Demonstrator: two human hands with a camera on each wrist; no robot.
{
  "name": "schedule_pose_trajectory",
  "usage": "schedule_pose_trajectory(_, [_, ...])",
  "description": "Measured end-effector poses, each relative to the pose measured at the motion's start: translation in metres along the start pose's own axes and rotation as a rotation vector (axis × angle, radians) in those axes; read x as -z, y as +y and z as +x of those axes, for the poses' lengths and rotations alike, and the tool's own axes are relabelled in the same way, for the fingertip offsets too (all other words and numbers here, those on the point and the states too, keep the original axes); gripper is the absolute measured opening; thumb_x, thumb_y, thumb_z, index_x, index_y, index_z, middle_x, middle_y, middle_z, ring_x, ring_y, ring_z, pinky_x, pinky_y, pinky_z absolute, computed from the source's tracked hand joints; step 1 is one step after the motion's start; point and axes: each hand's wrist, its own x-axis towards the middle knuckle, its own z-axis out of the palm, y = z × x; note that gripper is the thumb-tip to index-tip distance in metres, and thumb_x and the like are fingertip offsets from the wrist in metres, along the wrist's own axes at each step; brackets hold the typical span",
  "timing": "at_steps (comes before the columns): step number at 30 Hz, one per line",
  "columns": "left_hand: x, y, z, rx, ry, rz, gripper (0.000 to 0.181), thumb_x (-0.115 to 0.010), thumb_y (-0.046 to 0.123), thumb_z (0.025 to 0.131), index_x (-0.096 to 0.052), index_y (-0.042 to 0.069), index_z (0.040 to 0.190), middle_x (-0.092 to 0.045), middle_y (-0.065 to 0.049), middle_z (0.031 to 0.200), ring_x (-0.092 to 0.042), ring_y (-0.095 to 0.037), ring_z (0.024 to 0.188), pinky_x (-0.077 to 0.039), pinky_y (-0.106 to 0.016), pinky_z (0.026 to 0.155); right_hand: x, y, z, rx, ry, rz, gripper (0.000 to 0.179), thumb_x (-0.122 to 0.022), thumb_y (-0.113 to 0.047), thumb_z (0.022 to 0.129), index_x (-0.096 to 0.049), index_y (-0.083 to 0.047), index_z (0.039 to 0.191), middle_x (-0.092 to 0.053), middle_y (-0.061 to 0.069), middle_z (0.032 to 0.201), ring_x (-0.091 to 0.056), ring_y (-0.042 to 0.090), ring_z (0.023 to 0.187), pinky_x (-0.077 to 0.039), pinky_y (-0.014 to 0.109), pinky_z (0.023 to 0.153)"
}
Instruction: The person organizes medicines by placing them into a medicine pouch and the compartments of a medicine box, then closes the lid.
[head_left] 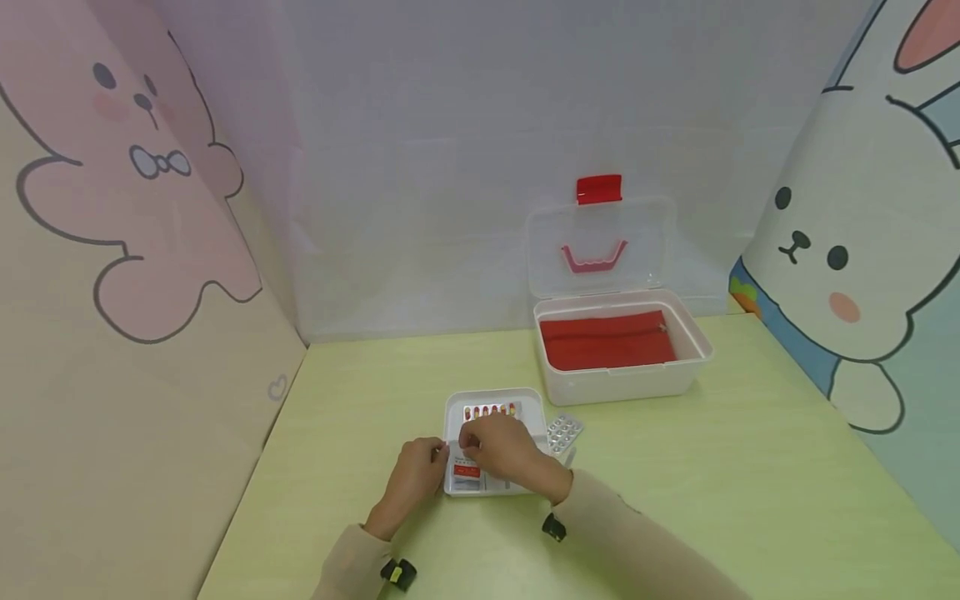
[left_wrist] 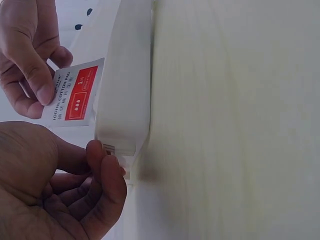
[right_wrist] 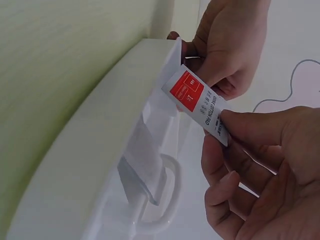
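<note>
A small white case (head_left: 496, 394) lies open on the table, its lid folded back. My right hand (head_left: 501, 447) pinches a flat sachet, an iodine cotton pad packet (right_wrist: 191, 96) with a red panel, between thumb and fingers over the near half. My left hand (head_left: 416, 471) grips the case's left side with thumb and fingertips, at the end of its side wall (left_wrist: 125, 80) in the left wrist view. Beyond my right hand, a blister pack of red and yellow capsules (head_left: 491, 411) lies in the lid half. White packets (right_wrist: 144, 152) show inside the case in the right wrist view.
A silver blister pack (head_left: 564, 433) lies just right of the case. Behind it stands a larger white storage box (head_left: 615, 385) with its clear lid (head_left: 547, 250) raised, holding a red zipped pouch (head_left: 607, 350). Printed curtains hang behind and at both sides.
</note>
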Motion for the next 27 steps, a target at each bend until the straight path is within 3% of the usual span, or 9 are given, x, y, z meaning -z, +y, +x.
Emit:
schedule_pose_trajectory(6, [-0.001,0.0,0.0,-0.014,-0.001,0.003,0.02,-0.057,0.009,0.095,-0.069,0.001,0.082,-0.054,0.002,0.055,-0.044,-0.005,0.044,-0.034,-0.02,0.04,-0.01,0.0,-0.001,0.012,-0.026,-0.044,0.005,-0.072,-0.014,0.085,-0.072,-0.019,0.085,-0.067,-0.007,0.076,-0.059,0.01,0.072,-0.042,0.025,0.058])
schedule_pose_trajectory(16, [-0.002,-0.003,0.003,-0.006,-0.012,0.001,0.022,-0.055,0.011,0.097,-0.068,0.001,0.082,-0.054,0.002,0.054,-0.045,-0.006,0.043,-0.036,-0.021,0.04,-0.029,-0.002,0.003,-0.011,-0.015,-0.131,0.013,-0.069,-0.014,0.083,-0.067,-0.02,0.072,-0.062,-0.007,0.065,-0.051,0.009,0.057,-0.037,0.027,0.046])
schedule_pose_trajectory(21, [-0.001,-0.002,0.002,-0.01,-0.021,-0.005,0.022,-0.055,0.011,0.097,-0.068,0.001,0.082,-0.055,0.001,0.055,-0.046,-0.006,0.044,-0.036,-0.021,0.04,-0.033,-0.004,0.005,-0.06,-0.013,-0.178,0.019,-0.07,-0.016,0.084,-0.063,-0.019,0.067,-0.06,-0.006,0.065,-0.049,0.009,0.056,-0.037,0.029,0.046])
schedule_pose_trajectory(27, [0.0,-0.002,0.0,-0.013,-0.022,-0.002,0.022,-0.055,0.011,0.097,-0.068,0.001,0.083,-0.055,0.001,0.056,-0.046,-0.006,0.045,-0.037,-0.022,0.04,-0.039,-0.004,0.005,-0.055,0.003,-0.281,0.024,-0.069,-0.015,0.082,-0.058,-0.018,0.061,-0.061,-0.003,0.067,-0.052,0.013,0.057,-0.04,0.032,0.046])
